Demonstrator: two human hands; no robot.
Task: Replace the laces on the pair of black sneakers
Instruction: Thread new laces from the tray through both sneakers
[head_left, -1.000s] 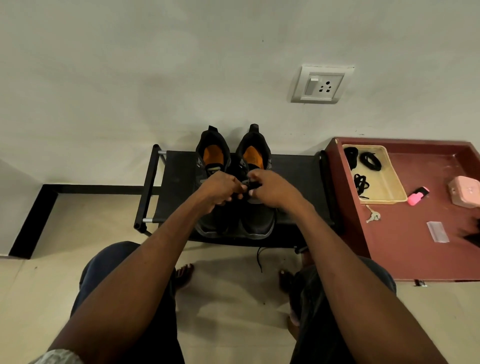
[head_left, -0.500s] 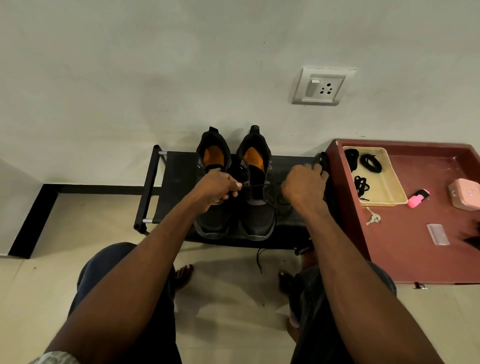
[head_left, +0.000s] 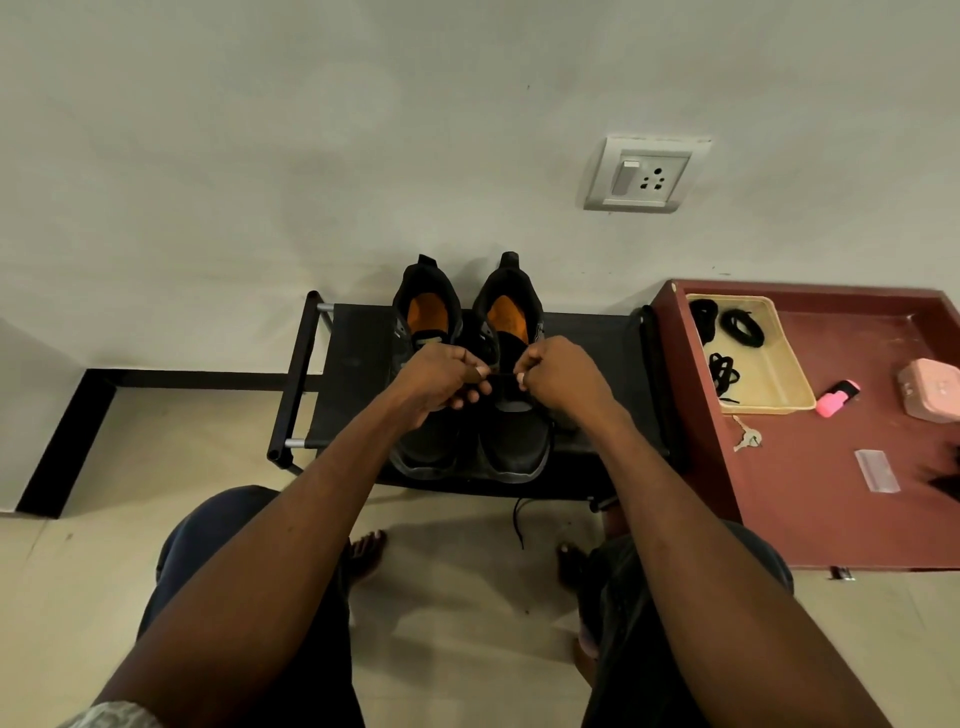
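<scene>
Tray (head_left: 789, 384) holds black laces (head_left: 745, 326); both hands pinch a lace

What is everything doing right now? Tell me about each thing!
Left hand: pinches the lace.
Right hand: pinches the lace.
Lace: stretched between the hands.
Sneakers: upright on the rack.
Tray: holds black laces.
Keys: lie on the table.
</scene>
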